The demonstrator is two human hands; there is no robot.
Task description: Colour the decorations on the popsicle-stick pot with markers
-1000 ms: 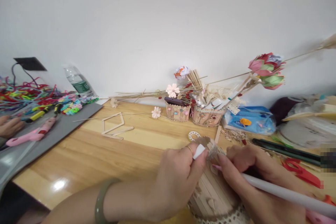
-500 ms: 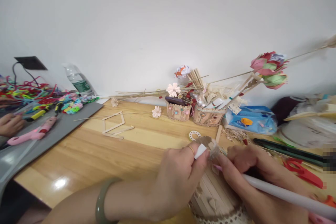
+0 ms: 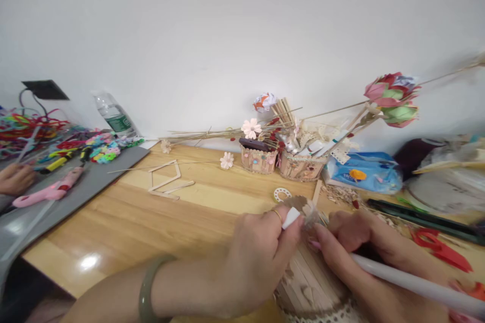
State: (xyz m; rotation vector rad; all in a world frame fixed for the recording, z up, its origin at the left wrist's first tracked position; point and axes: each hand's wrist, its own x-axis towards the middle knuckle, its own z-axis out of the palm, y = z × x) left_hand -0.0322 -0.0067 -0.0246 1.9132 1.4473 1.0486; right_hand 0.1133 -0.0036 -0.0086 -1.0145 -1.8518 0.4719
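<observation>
My left hand (image 3: 253, 247) is closed, thumb against forefinger, pinching a small white strip (image 3: 291, 218) at the rim of a container of upright wooden sticks (image 3: 314, 277). Lace trim (image 3: 322, 313) runs around the container's lower part. My right hand (image 3: 375, 257) is closed around a long white pen-like rod (image 3: 401, 275), its fingertips beside my left thumb. A translucent scrap (image 3: 311, 217) shows between both hands at the rim; I cannot tell which fingers hold it. Part of the container is hidden by my hands.
Two decorated stick baskets (image 3: 259, 160) (image 3: 303, 167), a blue tissue pack (image 3: 366, 171) and paper flowers (image 3: 394, 98) stand along the wall. Red scissors (image 3: 441, 250) lie right. Another person's hand (image 3: 17, 179), a pink glue gun (image 3: 49, 189) and a bottle (image 3: 115, 113) are left.
The whole view has shifted very slightly. Both my hands keep nearly the same grip and place at the container's rim; the other person's hand at left has moved a little.
</observation>
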